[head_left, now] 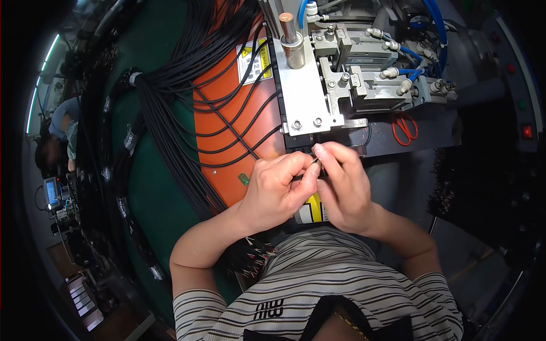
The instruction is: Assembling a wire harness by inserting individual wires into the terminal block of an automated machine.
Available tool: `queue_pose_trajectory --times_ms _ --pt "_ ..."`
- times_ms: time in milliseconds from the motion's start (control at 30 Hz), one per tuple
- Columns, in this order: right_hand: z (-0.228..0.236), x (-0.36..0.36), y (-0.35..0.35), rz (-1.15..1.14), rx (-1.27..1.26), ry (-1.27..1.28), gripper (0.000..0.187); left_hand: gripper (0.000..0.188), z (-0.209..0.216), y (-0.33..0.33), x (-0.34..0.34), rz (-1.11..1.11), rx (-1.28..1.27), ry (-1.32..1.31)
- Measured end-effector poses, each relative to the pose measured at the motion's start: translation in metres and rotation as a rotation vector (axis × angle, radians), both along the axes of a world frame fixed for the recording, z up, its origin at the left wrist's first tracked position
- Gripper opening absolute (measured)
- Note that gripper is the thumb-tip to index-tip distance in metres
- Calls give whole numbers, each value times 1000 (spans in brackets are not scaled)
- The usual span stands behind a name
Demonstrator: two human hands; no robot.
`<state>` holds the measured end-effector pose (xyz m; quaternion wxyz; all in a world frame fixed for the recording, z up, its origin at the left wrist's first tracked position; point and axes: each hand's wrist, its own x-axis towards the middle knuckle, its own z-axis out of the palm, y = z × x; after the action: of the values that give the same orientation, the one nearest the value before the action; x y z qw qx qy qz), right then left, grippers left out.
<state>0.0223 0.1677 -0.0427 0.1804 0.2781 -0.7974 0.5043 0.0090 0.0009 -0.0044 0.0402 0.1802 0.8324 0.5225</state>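
My left hand (274, 186) is closed, thumb and forefinger pinching a thin black cable (297, 178); most of it is hidden by the fingers. Against it, my right hand (350, 190) is bent inward, its fingertips meeting the left ones at the cable's end. What the right fingers pinch is too small to make out. Both hands are just in front of a machine's metal plate (304, 102), above the orange panel's (227, 165) near right side. A yellow and white label (311, 210) shows below the hands.
A thick bundle of black cables (165, 131) runs over the green surface (142, 182) and orange panel on the left. Air cylinders (375, 85) with blue hoses stand at the right of the plate. Red-handled scissors (405, 129) lie beside them. Another person (62, 122) is at far left.
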Motion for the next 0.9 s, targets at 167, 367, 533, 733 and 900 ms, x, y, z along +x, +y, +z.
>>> queue_pose_trajectory --times_ms 167,367,533,733,900 --pt "7 -14 19 216 -505 -640 25 6 -2 1 -3 -55 18 57" --pt "6 -23 29 414 -718 -908 20 10 -6 -4 -6 -88 162 -126" --pt "4 -27 31 350 -542 -792 17 11 -6 -10 -11 -178 122 -217" --pt "12 -33 33 139 98 -259 5 5 -3 -1 -3 -133 -275 195" --pt "23 -35 28 2 503 -92 4 34 -6 -3 -2 -76 -478 527"
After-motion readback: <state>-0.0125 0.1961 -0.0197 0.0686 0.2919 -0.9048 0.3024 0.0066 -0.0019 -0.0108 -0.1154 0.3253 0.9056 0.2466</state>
